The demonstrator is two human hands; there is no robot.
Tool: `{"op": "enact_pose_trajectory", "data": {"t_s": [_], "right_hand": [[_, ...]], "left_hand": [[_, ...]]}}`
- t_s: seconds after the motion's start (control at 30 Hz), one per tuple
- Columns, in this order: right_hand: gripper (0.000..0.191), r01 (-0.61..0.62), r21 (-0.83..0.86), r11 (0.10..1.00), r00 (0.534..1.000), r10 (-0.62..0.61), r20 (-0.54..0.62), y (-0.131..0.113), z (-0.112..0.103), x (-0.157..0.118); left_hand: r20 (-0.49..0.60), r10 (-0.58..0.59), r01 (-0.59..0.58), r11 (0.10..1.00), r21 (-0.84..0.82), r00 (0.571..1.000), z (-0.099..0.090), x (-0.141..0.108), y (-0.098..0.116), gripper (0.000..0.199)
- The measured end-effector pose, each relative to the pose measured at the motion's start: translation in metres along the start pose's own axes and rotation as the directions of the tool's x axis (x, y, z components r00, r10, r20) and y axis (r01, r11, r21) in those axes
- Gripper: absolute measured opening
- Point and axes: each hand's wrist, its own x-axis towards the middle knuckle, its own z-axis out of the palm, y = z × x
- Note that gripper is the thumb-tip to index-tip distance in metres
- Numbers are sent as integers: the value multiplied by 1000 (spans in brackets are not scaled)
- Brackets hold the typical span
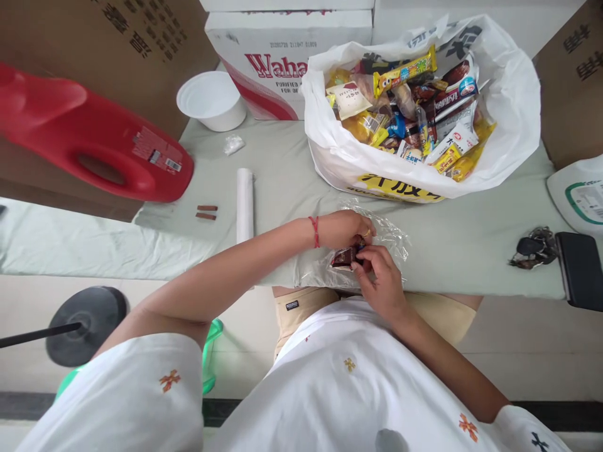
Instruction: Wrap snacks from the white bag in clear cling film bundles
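A small dark brown snack packet (pixel 343 258) with lighter print is held low over the table's near edge. My right hand (pixel 384 282) pinches its right side between thumb and fingers. From above, my left hand (pixel 345 227), with a red string on the wrist and a ring, curls its fingers down onto the packet's upper end. Those fingertips are partly hidden. A crumpled clear plastic bag (pixel 393 235) lies spread under and around both hands. Beyond it stands a white carrier bag (pixel 325 164), open at the top and full of mixed wrapped snacks (pixel 405 119).
On the left are a white roll (pixel 245 204), two brown strips (pixel 206 212), a white bowl (pixel 211 103) and a large red jug (pixel 103 138). Keys (pixel 534 248), a black phone (pixel 579 270) and a white bottle (pixel 579 194) lie right. A Wahaha carton (pixel 264 56) stands behind.
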Motion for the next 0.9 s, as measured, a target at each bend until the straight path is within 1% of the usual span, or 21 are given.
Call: {"op": "enact_pose_trajectory", "data": {"t_s": [0.07,0.1,0.13,0.17,0.23,0.27,0.3,0.37,0.4,0.43,0.5,0.57,0.63,0.73,0.83,0.9], "right_hand": [[11,101,-75,992,994,-103,-22,-7,-7,0],[16,169,-110,979,985,-170,-1,-12,-10,2],[22,250,-138,958,968,-246,47,-16,-11,4],[29,341,-157,927,938,-325,116,-21,-12,8],[41,507,-178,843,847,-449,285,-29,-8,16],[45,564,-193,803,801,-475,365,-31,-4,20],[48,598,-218,771,768,-474,431,-34,1,24],[48,619,-268,739,736,-426,527,-36,9,29],[43,619,-281,733,730,-405,550,-37,11,30],[36,619,-284,732,729,-401,555,-38,11,30],[24,623,-261,738,734,-437,520,-39,4,25],[22,622,-238,746,750,-480,455,-40,-8,16],[22,606,-225,763,766,-483,424,-37,-23,2],[20,524,-222,822,809,-399,431,-23,-36,-21],[22,401,-256,879,861,-266,434,-2,-36,-43],[26,327,-276,904,883,-188,430,8,-33,-53]], "left_hand": [[15,-20,19,998,52,1000,0,3,1,38],[25,-26,25,997,70,999,0,4,1,39],[37,-31,28,996,84,999,0,4,2,39],[45,-36,31,995,96,998,0,5,3,39],[51,-46,40,993,109,998,0,5,4,39],[51,-51,45,993,111,997,0,4,5,39],[47,-54,49,993,112,997,0,4,5,39],[38,-54,49,993,107,998,1,3,5,40],[33,-52,49,993,104,998,1,3,4,40],[25,-53,50,994,102,998,1,2,4,40],[14,-55,54,994,100,998,1,1,3,41],[10,-59,58,993,100,998,1,1,3,41],[5,-59,59,993,100,998,2,0,3,40],[-10,-72,73,993,96,997,4,-1,4,40],[-11,-100,100,991,89,995,6,-4,5,38],[-22,-101,103,992,79,995,6,-7,7,34]]}}
